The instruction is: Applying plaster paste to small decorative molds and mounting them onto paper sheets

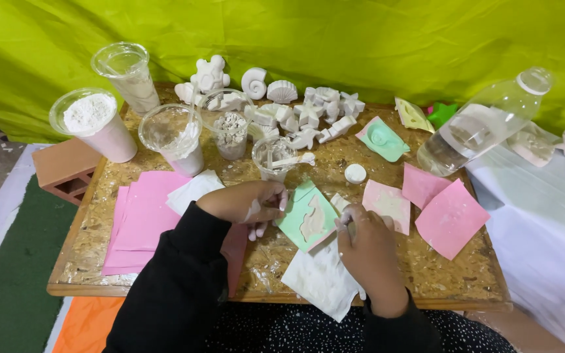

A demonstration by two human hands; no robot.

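Left hand (pixel 246 204): closed on edge of green mould (pixel 308 219), pinning it flat | Right hand (pixel 367 245): pinched on small white tool at mould rim | Mould: on table (pixel 439 274), over white cloth (pixel 322 278), catching spills | Powder cups (pixel 96 124), cast shells (pixel 282 91): behind, within reach.

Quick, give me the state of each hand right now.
Left hand: fingers curled, resting on the edge of the green mould; whether it grips cannot be told.
Right hand: closed on a small white tool at the mould.
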